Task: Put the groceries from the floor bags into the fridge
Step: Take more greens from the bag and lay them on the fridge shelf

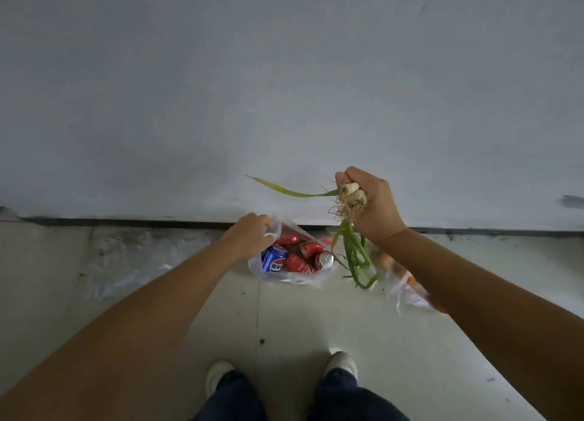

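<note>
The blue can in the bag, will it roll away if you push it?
Probably: the blue can lies on its side, round. The red cans beside it and the plastic bag, gripped by the left hand, would likely stop it.

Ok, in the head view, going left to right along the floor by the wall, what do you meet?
Empty clear plastic bag → left hand gripping the bag of cans → blue can → red cans → spring onions held up by right hand → bag with orange produce.

We cannot make out the blurred bag [407,286] at lower right — orange contents, half behind the right forearm [474,288].
</note>
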